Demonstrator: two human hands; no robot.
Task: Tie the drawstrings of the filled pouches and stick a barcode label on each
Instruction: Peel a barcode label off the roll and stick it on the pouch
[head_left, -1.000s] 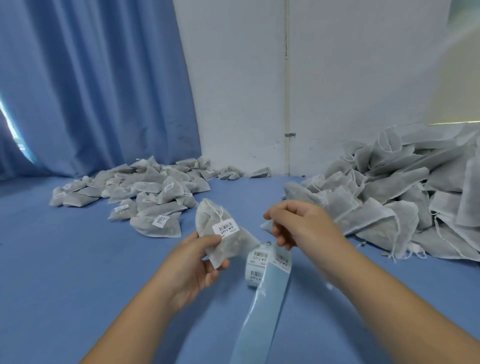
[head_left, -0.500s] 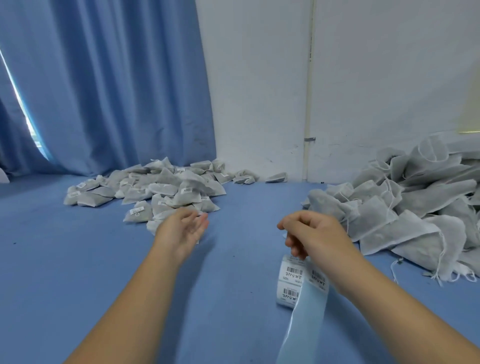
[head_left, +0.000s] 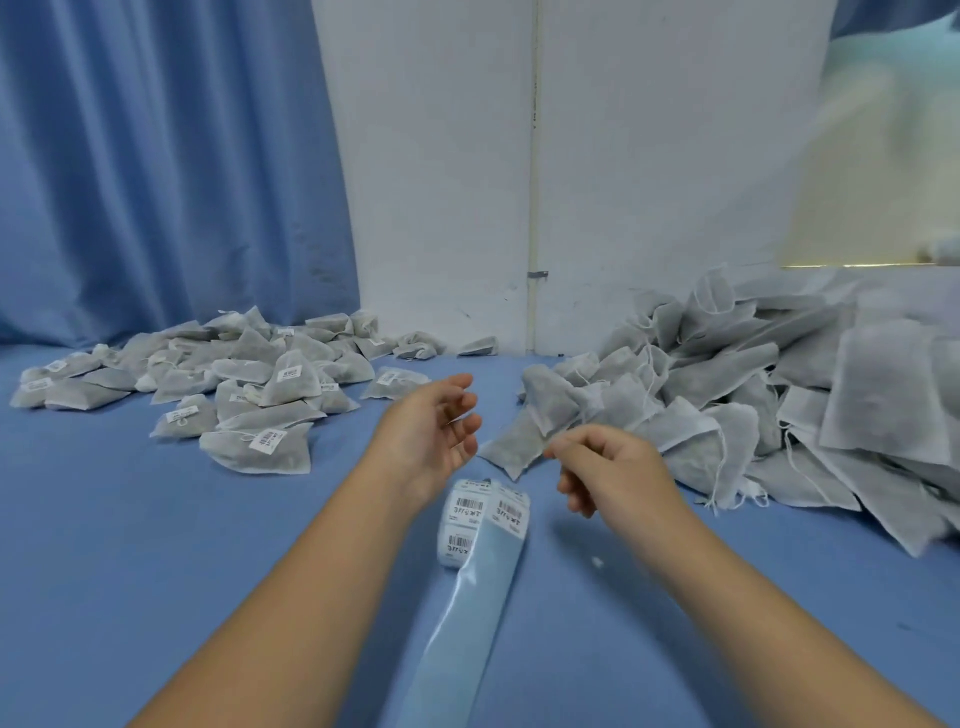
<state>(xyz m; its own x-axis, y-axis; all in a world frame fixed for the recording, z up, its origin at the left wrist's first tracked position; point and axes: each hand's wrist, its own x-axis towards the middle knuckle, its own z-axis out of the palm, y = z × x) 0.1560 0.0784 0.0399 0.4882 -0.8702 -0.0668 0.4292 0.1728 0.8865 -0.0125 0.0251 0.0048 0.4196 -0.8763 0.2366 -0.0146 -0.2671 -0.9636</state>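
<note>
Along the far left edge of the tabletop (head_left: 130, 545), below the blue curtain (head_left: 156, 156), lies your heap of labelled pouches (head_left: 249, 384). Your left hand (head_left: 431, 436) hovers near the middle, fingers spread and holding nothing. Just below it, between your hands, sits the label roll (head_left: 467, 519), its bare backing strip (head_left: 467, 623) trailing toward you. Your right hand (head_left: 613, 467) is curled, fingertips beside a loose pouch (head_left: 514, 444); whether it pinches anything, you cannot tell. The unlabelled pouches (head_left: 727, 395) crowd the right edge.
</note>
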